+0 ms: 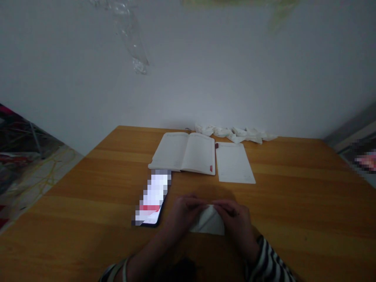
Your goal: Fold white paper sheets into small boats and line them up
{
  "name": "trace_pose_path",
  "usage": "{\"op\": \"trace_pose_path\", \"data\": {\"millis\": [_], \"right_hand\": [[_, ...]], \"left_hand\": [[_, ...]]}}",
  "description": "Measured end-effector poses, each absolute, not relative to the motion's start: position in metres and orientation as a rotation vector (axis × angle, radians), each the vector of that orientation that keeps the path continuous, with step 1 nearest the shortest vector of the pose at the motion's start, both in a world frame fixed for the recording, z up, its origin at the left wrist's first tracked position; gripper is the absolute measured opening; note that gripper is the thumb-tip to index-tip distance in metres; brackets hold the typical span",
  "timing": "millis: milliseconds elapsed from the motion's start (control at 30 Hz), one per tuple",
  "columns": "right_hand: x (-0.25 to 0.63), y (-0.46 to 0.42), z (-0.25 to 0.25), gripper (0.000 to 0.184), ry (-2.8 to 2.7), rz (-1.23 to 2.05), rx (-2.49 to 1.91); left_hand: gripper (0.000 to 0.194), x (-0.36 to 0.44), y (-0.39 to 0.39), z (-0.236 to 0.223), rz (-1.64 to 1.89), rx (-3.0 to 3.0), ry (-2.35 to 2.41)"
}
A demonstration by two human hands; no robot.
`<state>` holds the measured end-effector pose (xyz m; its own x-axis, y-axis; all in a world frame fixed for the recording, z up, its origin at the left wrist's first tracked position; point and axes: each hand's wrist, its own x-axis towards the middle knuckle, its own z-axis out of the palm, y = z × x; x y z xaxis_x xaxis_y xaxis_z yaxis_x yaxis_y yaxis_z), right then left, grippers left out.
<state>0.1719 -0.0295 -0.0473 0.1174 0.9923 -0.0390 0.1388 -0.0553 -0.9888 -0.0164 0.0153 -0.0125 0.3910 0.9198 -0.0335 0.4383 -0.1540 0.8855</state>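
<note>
Seen from the head camera, both hands work close together near the near edge of a honey-brown wood-grain worktop (282, 192). The left hand (183, 215) and the right hand (235, 219) are curled inward, their fingers almost meeting above the folded white sheet (208, 222), a pale, thin piece of paper or tissue; the picture does not settle which. Each grip is nearly closed, with the fingers bearing down on the upper folded part of the sheet, which comes to a rough peak between the hands. The sheet's lower part lies on the worktop and shows beneath the hands. A black-and-white striped sleeve (268, 262) covers the right forearm.

Just left of the left hand lies a dark-edged smartphone (151, 197), its lit screen pixelated. Farther off, an open white notebook (183, 152) with a red mark on its lower page corner lies flat, and beside it rests a plain white rectangular pad (235, 162). Along the far edge runs a crumpled white cloth strip (235, 134). Above, a pale grey wall (188, 78) carries a strip of transparent plastic film (131, 37).
</note>
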Motion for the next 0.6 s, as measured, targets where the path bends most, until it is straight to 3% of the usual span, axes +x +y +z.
{"op": "trace_pose_path", "data": {"millis": [300, 600], "right_hand": [[0.173, -0.024, -0.045, 0.045, -1.336, 1.208, -1.393], [0.175, -0.024, -0.039, 0.042, -1.454, 1.221, -1.330]], "left_hand": [[0.019, -0.005, 0.002, -0.004, 0.819, 1.780, 1.232], [0.017, -0.009, 0.008, -0.002, 0.745, 1.790, 1.274]]}}
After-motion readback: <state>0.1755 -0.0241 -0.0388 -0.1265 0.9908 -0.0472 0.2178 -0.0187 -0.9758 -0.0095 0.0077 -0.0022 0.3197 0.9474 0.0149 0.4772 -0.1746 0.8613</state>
